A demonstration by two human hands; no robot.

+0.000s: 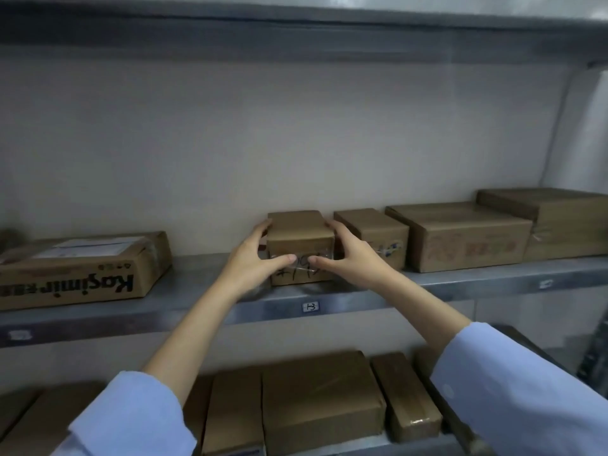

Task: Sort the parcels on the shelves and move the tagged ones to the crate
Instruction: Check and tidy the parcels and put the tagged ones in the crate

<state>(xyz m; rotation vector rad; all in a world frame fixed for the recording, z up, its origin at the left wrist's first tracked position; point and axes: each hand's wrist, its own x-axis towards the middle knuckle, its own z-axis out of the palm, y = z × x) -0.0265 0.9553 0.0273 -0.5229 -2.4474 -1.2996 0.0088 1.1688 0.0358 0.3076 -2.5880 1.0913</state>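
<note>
Between the curled fingers of the left hand and right hand sits a small parcel on the middle shelf, gripped at both sides with thumbs on its front, seemingly being picked for checking; next, I'd judge, comes lifting it clear.

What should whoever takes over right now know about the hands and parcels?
The left hand and right hand each grip a side of the small parcel, thumbs on its marked front; it seems to rest on the middle shelf.
Kasimir box lies to its left, a row of boxes to its right, further parcels one shelf down.
The crate is not in view; no transfer visible.
Left: check this parcel for a tag, then sort the others.
</note>
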